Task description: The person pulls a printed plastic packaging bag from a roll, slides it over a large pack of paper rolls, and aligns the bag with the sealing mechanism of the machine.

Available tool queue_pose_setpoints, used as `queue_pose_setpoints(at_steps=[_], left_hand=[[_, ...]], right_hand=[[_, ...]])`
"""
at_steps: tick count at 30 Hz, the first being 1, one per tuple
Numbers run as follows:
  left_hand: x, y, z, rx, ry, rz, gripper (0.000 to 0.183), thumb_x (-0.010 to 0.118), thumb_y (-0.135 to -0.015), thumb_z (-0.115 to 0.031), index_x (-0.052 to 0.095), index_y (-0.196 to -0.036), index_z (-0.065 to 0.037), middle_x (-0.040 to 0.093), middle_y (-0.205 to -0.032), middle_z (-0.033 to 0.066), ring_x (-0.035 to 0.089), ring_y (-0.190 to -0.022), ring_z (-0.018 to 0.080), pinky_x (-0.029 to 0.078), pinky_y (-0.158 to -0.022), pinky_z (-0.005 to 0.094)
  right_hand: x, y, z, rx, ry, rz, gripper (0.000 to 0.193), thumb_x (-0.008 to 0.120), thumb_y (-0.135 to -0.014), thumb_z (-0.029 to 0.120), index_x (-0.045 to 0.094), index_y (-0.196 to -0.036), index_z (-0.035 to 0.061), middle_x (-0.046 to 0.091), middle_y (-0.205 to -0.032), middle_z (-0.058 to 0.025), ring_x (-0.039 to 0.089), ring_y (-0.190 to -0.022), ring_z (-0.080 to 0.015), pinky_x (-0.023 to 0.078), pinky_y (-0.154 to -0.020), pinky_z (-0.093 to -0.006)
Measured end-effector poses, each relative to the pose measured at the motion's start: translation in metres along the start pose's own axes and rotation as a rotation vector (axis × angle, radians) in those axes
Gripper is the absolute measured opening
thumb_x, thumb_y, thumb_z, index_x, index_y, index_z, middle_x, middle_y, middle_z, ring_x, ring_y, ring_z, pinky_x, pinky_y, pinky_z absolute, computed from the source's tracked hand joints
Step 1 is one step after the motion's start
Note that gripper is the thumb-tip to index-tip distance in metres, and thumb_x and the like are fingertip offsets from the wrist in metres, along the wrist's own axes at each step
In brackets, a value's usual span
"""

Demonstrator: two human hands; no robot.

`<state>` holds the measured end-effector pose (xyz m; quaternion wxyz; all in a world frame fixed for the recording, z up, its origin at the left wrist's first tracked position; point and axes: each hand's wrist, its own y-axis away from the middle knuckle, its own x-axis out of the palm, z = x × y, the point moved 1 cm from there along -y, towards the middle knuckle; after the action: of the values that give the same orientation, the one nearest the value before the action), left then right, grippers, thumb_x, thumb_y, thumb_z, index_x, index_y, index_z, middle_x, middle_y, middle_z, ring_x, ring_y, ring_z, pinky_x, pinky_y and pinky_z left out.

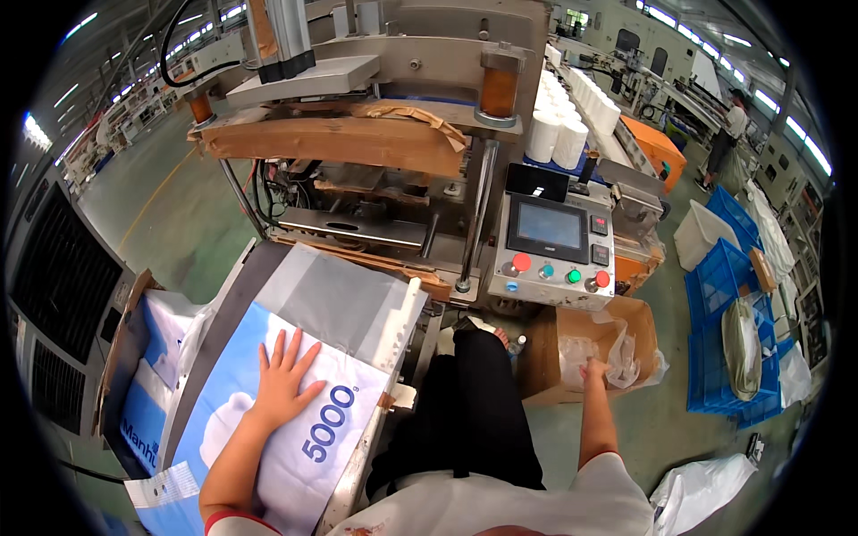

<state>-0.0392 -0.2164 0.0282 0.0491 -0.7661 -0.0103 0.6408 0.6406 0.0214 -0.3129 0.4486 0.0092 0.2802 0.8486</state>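
My left hand (284, 384) lies flat with fingers spread on a blue-and-white printed plastic bag (234, 335). The bag is spread on a slanted board in front of the machine, and its grey translucent end (326, 290) reaches toward the press. Over an open cardboard box (547, 366) on my right, my right hand (593, 368) is closed. Crumpled clear plastic film (623, 362) is beside its fingers inside the box. Whether the fingers grip a piece of it is too small to make out.
A press machine (331, 147) stands ahead, with a control panel (554, 237) at its right. More printed bags (147, 402) fill a carton at the left. White rolls (556, 134) line a conveyor behind. Blue crates (728, 330) stand at the right; a person (728, 134) is farther off.
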Motion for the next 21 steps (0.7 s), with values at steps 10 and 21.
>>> queue_pose_setpoints(at_steps=[10, 21], left_hand=[[0.001, 0.009, 0.001, -0.017, -0.005, -0.013, 0.064, 0.058, -0.088, -0.049, 0.045, -0.144, -0.021, 0.025, -0.156, 0.0161, 0.018, -0.143, 0.0428, 0.009, -0.108, 0.0689], [-0.030, 0.011, 0.027, -0.097, -0.056, 0.164, 0.083, 0.052, -0.092, -0.054, 0.022, -0.150, -0.004, 0.017, -0.156, 0.0238, 0.017, -0.143, 0.0445, 0.018, -0.107, 0.0672]], right_hand=[[0.153, 0.412, 0.117, -1.017, 0.125, 1.224, 0.027, 0.069, -0.089, 0.021, 0.063, -0.108, 0.0031, 0.060, -0.100, -0.0060, 0.057, -0.089, -0.0141, 0.048, -0.079, -0.0270], [0.195, 0.519, 0.162, -1.358, 0.631, 1.424, 0.037, 0.069, -0.084, 0.017, 0.064, -0.120, 0.0104, 0.069, -0.089, -0.0153, 0.065, -0.086, -0.0309, 0.050, -0.076, -0.0396]])
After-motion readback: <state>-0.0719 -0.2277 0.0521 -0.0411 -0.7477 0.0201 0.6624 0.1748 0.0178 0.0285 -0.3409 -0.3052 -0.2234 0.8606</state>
